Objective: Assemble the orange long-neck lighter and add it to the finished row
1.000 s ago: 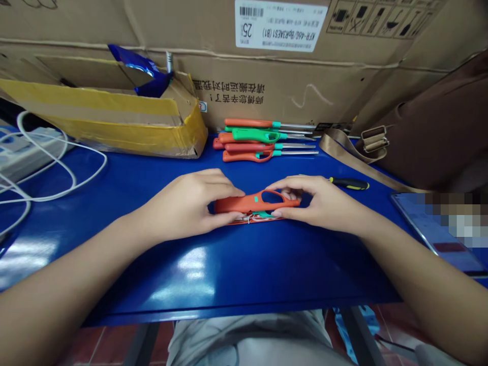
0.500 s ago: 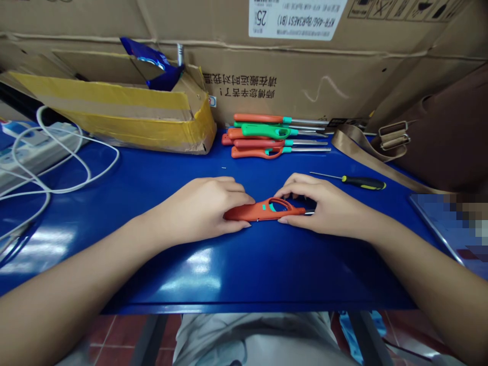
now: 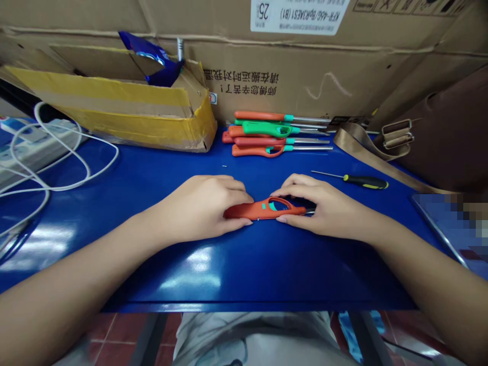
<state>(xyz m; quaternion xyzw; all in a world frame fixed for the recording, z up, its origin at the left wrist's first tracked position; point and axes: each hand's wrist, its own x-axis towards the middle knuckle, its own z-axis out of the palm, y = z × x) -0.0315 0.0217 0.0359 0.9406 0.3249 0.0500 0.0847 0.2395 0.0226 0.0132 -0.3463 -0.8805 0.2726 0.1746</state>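
Note:
An orange long-necked gas lighter (image 3: 249, 210) with a teal trigger lies low over the blue table, its metal tube pointing right. My left hand (image 3: 206, 207) is closed round the handle end, thumb along the near side and fingers along the far side. Around the trigger guard and the start of the tube, my right hand (image 3: 320, 206) pinches with thumb and fingers; its palm hides most of the tube. Beyond the hands, several more lighters (image 3: 257, 151), orange, red and green, lie in a pile with tubes to the right.
A screwdriver (image 3: 366, 181) lies right of the pile, near a brown strap (image 3: 358, 147) and brown bag (image 3: 450, 137). A taped carton (image 3: 152, 127) stands back left beside a power strip (image 3: 57, 140) with white cables. A large cardboard box (image 3: 297, 71) walls the back. A tiny pin-like piece (image 3: 224, 165) lies mid-table.
Both hands keep their hold on the orange lighter, almost unmoved. The whole view has shifted very slightly.

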